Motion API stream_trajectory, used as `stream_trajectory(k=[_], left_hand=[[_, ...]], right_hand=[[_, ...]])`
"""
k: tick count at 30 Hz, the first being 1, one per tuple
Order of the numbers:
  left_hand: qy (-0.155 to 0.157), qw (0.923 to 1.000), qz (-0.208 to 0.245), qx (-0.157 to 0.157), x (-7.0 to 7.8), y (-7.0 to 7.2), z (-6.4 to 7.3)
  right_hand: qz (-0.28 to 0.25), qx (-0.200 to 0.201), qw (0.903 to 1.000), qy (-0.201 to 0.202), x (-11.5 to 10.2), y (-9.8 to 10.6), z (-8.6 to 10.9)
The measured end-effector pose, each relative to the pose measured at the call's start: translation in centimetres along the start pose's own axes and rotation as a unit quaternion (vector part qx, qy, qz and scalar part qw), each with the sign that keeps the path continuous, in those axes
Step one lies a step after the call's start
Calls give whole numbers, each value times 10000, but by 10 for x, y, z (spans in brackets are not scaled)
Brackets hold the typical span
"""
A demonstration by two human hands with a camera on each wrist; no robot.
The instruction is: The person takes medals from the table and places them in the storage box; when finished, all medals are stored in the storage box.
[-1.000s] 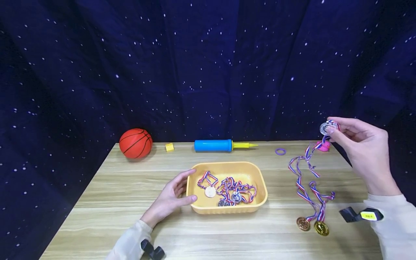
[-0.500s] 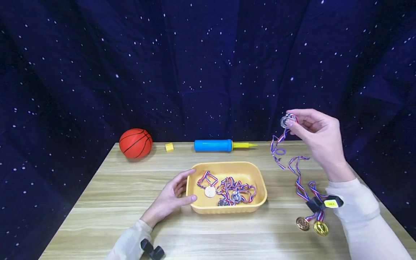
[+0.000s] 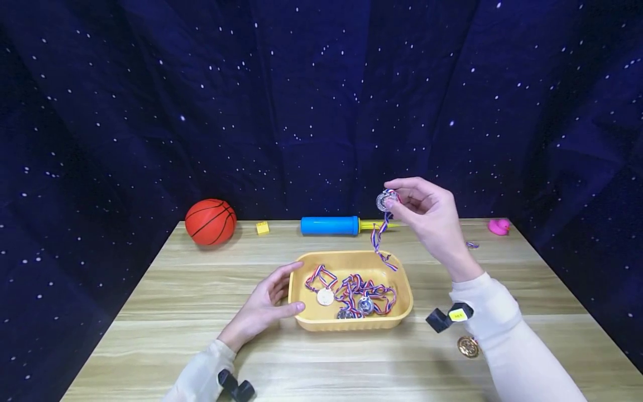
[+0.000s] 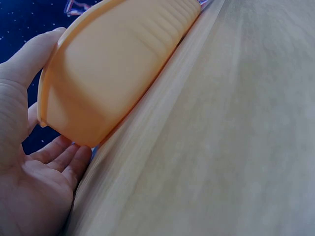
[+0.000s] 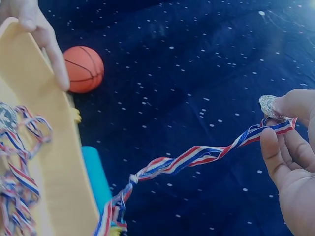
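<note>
My right hand pinches a silver medal between thumb and fingers, raised above the back right part of a yellow plastic bin. Its red, white and blue ribbon dangles, with the knotted end overlapping the bin's back rim. In the right wrist view the ribbon stretches away from the fingers. My left hand grips the bin's left end, thumb and forefinger at the rim, other fingers against the wall. Inside lie a pale gold medal, silver medals and tangled ribbons.
A bronze medal lies on the wooden table, partly behind my right sleeve. Along the back edge stand a small basketball, a yellow block, a blue hand pump and a pink rubber duck.
My right hand has carried the silver medal leftward from the table's right side to above the bin. My right forearm now hides the gold medal. The left hand and bin stay in place.
</note>
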State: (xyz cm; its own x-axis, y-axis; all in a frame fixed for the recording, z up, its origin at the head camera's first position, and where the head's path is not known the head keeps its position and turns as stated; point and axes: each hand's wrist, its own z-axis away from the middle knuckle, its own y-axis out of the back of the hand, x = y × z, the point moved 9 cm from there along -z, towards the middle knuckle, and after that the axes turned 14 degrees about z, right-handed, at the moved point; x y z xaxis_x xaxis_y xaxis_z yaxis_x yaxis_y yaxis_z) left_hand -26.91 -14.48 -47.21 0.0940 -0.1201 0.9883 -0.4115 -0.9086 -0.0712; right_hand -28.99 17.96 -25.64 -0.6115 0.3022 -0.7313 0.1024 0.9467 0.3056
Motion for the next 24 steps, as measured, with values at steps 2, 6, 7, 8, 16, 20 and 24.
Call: stream_trajectory(k=[2, 6, 7, 8, 16, 20, 24], left_hand=[[21, 10000, 16, 6, 0, 0, 0], [56, 10000, 65, 15, -1, 1, 0], [60, 10000, 76, 14, -2, 1, 0], [61, 9999, 93, 6, -2, 1, 0], [61, 9999, 156, -17, -3, 1, 0], [30, 9998, 166, -41, -2, 0, 0], [-8, 9998, 206, -83, -1, 0, 0]], right_hand=[[59, -82, 9999, -4, 3, -11, 1], [1, -239, 9997, -20, 8, -31, 5], [-29, -279, 9996, -31, 9, -36, 6], [-63, -316, 9995, -39, 10, -41, 7], [-276, -727, 9964, -342, 26, -73, 20], [-208, -1055, 9919, -683, 37, -87, 30], [-68, -1378, 9854, -996, 48, -99, 43]])
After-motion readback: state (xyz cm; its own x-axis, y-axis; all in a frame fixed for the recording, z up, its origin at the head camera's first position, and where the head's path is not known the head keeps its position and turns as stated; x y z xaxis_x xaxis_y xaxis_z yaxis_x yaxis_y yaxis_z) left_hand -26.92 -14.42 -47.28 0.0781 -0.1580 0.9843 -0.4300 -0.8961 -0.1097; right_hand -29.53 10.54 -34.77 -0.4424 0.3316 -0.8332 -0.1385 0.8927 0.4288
